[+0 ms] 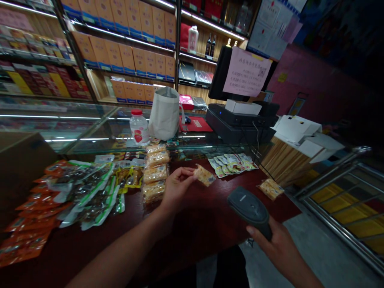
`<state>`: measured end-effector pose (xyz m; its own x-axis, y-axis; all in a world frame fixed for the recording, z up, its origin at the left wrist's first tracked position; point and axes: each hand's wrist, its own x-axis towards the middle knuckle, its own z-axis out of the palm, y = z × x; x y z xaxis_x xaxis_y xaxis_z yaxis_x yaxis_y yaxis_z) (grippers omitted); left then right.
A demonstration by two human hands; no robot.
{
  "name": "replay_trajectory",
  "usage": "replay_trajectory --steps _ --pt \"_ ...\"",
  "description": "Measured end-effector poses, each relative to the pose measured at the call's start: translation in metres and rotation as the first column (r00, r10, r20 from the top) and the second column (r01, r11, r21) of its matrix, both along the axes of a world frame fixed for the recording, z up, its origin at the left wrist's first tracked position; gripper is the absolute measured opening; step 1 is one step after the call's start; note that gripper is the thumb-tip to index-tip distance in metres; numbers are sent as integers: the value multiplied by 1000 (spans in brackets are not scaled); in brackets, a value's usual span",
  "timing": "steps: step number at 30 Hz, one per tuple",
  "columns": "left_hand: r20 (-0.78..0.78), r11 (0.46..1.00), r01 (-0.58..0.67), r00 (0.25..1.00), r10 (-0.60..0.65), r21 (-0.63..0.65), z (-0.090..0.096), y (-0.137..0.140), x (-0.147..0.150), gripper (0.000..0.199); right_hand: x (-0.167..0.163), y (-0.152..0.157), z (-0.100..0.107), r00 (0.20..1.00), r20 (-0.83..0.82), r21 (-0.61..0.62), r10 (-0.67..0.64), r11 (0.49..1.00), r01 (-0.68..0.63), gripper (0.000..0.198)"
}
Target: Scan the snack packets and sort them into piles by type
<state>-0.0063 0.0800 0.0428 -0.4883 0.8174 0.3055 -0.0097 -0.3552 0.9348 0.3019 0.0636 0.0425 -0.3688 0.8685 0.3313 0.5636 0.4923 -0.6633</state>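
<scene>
Pinched between the fingertips of my left hand [177, 186] is a clear-wrapped snack packet [205, 175] with a small label on it. My right hand [279, 244] is wrapped round the handle of a dark grey barcode scanner [249, 206], its head tilted toward the packet. Just left of my left hand stands a row of similar wrapped snacks [154, 178]. Another wrapped snack [271, 189] lies alone near the right edge of the dark red table [192, 228]. Behind the scanner, several small green-and-white pouches [232, 165] lie fanned out.
Green-edged pouches [90, 196] and orange packets [33, 224] spread across the left, beside a cardboard box [24, 156]. A red-capped jar [139, 128] and white bag [164, 114] stand on the glass counter. A till [240, 120] is behind; a metal railing [339, 204] stands right.
</scene>
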Motion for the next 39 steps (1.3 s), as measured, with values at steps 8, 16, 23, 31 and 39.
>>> replay_trajectory --steps 8,16,23,31,39 --pt "-99 955 -266 962 254 -134 21 -32 -70 43 12 0 -13 991 -54 -46 -124 991 122 43" --pt "-187 774 -627 774 605 -91 -11 -56 -91 30 14 4 -21 987 -80 -73 -138 988 133 45" --pt "-479 698 -712 640 601 -78 -28 -52 -112 33 17 8 -34 990 -78 -83 -121 990 114 42" --pt "-561 635 -767 567 604 -91 -28 -55 -104 42 20 0 -24 975 -101 -127 -198 974 185 39" --pt "-616 568 -777 314 722 270 -21 -53 -92 45 36 4 -28 955 -110 -199 -277 947 252 38"
